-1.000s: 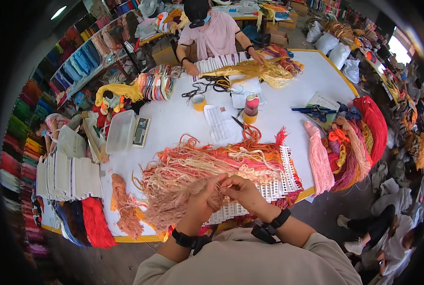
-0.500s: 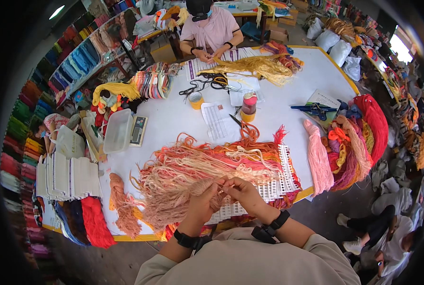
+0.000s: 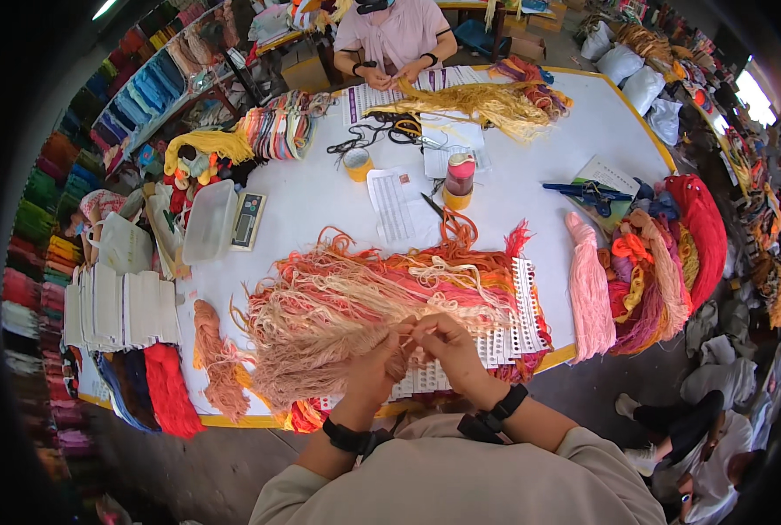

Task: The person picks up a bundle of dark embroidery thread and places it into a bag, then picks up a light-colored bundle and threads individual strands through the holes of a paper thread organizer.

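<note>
My left hand [image 3: 378,362] is closed round a bundle of dusty-pink yarn [image 3: 316,372], whose loose strands spread out to the left. Close beside it, my right hand [image 3: 453,352] pinches at the same yarn with thumb and fingertips; the exact strand between them is too small to make out. Under and beyond both hands lies a thick heap of coral, cream and orange yarn [image 3: 320,293]. White cards with punched holes [image 3: 524,306] run along the heap's right side and front, with yarn threaded at them.
Opposite, a person [image 3: 395,39] handles golden yarn [image 3: 496,109]. On the table [image 3: 312,206] are a plastic tub [image 3: 209,223], a calculator [image 3: 247,223], a thread cone [image 3: 459,179], a tape roll [image 3: 356,164], papers [image 3: 393,206] and a blue clip [image 3: 587,192]. Pink skeins [image 3: 590,289] lie right, card stacks [image 3: 119,311] left.
The view has shifted slightly, with the table's far side higher in the picture. Both hands stay together at the dusty-pink yarn, with small finger movements and the right hand's knuckles raised a little.
</note>
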A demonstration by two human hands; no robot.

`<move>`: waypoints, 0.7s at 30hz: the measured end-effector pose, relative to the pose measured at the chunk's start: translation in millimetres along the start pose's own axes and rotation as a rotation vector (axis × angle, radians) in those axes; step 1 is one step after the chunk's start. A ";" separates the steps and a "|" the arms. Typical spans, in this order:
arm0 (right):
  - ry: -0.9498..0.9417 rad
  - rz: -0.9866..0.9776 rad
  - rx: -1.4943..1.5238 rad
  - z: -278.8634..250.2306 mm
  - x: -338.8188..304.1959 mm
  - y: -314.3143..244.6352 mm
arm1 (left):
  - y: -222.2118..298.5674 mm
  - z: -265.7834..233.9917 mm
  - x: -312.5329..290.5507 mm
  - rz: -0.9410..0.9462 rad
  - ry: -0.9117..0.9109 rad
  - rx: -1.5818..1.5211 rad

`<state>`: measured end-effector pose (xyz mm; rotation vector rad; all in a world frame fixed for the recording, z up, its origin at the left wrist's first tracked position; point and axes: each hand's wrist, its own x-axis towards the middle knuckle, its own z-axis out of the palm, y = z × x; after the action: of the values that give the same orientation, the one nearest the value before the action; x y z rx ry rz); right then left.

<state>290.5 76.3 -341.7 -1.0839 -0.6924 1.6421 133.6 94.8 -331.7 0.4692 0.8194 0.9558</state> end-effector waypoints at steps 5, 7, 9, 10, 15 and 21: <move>0.121 -0.178 0.324 -97.0 11.7 12.1 | 34.9 -51.5 14.4 0.133 -0.007 -0.127; 0.164 -0.281 -0.135 -192.2 -5.4 6.1 | 65.0 -107.2 10.4 0.334 0.205 -0.009; 0.574 -0.303 -1.443 -297.0 -32.7 -13.7 | 99.1 -164.4 -3.5 0.400 0.376 -0.052; 0.721 -0.288 -1.184 -351.7 -49.7 -15.6 | 110.9 -167.7 -9.7 0.407 0.440 -0.130; 0.913 -0.383 -0.363 -378.0 -43.5 -12.5 | 59.2 -116.5 -7.9 0.070 0.321 -0.035; -0.074 -0.028 -1.124 -144.2 20.0 86.0 | -102.7 -71.3 50.1 -0.664 0.297 0.498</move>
<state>381.7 58.0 -482.9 -1.7476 -1.7698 1.2151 147.7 85.4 -465.3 0.4370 1.3854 0.1942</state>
